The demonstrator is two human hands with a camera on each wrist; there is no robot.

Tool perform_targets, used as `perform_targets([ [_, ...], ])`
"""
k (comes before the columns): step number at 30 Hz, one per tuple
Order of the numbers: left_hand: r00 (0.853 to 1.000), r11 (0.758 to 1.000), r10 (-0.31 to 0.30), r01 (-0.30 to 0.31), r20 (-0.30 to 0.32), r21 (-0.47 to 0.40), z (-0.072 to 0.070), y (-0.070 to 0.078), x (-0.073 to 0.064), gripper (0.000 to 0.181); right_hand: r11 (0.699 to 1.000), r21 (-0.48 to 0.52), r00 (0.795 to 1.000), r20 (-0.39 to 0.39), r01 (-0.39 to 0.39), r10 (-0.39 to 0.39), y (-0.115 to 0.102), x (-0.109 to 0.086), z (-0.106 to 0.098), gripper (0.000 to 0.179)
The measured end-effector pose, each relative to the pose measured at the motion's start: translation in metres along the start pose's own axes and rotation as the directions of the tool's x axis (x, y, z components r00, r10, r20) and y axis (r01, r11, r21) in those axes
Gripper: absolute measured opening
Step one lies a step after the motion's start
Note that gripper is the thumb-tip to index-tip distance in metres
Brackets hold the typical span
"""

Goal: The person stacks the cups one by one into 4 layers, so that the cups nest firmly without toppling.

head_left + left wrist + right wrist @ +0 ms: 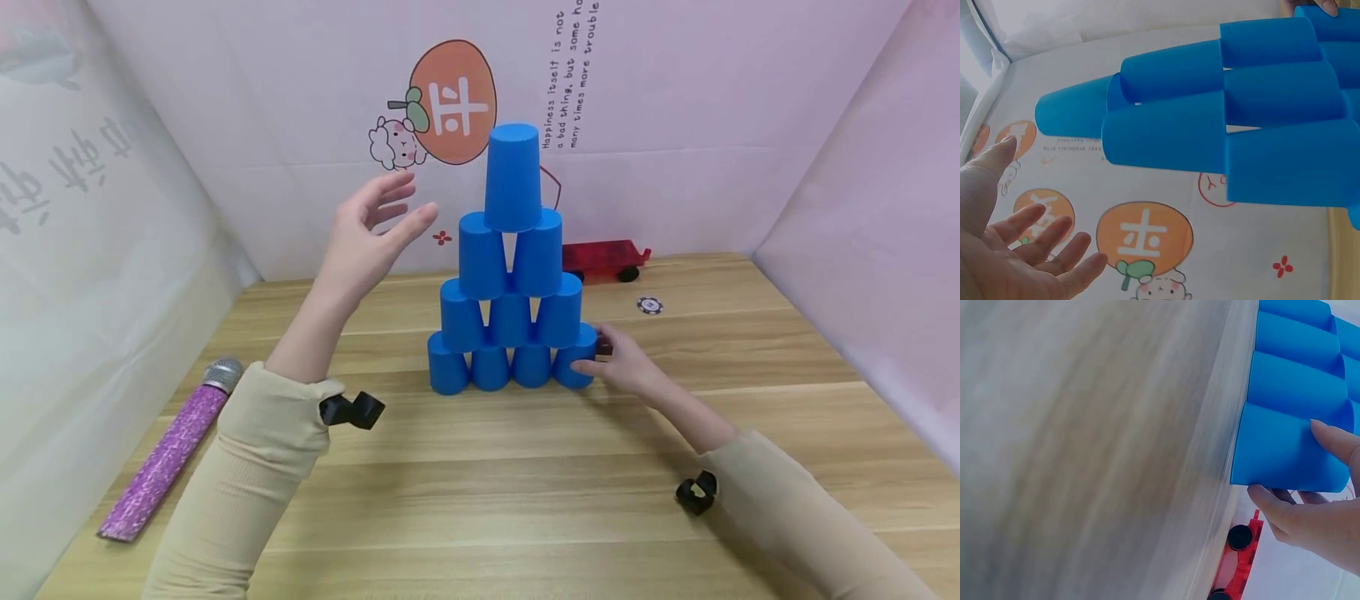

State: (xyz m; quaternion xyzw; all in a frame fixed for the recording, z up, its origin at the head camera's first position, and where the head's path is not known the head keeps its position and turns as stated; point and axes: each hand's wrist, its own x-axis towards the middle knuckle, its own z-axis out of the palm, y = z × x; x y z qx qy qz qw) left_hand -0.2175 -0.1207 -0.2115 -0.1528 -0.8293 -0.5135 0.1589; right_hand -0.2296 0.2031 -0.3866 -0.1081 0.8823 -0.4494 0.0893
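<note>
Blue cups stand upside down in a four-tier pyramid, with one top cup [513, 179], two below it, then three, then a bottom row of several. My left hand [367, 237] hovers in the air to the left of the upper tiers, fingers relaxed and spread, holding nothing. In the left wrist view that palm [1016, 269] is apart from the cups. Low on the right, my right hand [630, 362] holds the bottom row's rightmost cup [1291, 450]. Its thumb lies on the near face and its other fingers are along the outer side.
A red toy flatbed with black wheels [609, 259] stands behind the pyramid on the right, near a poker chip [650, 306]. A glittery purple microphone [176, 454] lies at the table's left. Printed white cloth [300, 108] walls off the back and sides of the wooden table [480, 492].
</note>
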Motion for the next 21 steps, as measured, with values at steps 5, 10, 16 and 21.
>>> perform_targets([
  [5, 0.999, 0.999, -0.042, 0.042, -0.003, -0.012, -0.007, -0.016, -0.011, 0.058, 1.000, -0.001, 1.000, 0.002, -0.007, 0.007, 0.001, 0.001, 0.001, 0.068],
  [10, 0.997, 0.997, -0.077, 0.077, -0.004, -0.027, -0.010, -0.036, -0.023, 0.059, 1.000, -0.007, 1.000, 0.003, -0.013, 0.013, 0.002, 0.002, 0.000, 0.067],
  [16, 0.991, 0.988, -0.132, 0.132, 0.013, -0.076, -0.010, -0.057, -0.037, 0.059, 1.000, -0.007, 1.000, 0.004, -0.007, 0.007, -0.001, 0.001, -0.001, 0.067],
  [21, 0.979, 0.976, -0.200, 0.203, 0.036, -0.081, -0.006, -0.078, -0.046, 0.061, 1.000, -0.011, 1.000, 0.005, -0.002, 0.002, -0.001, 0.001, -0.002, 0.067],
])
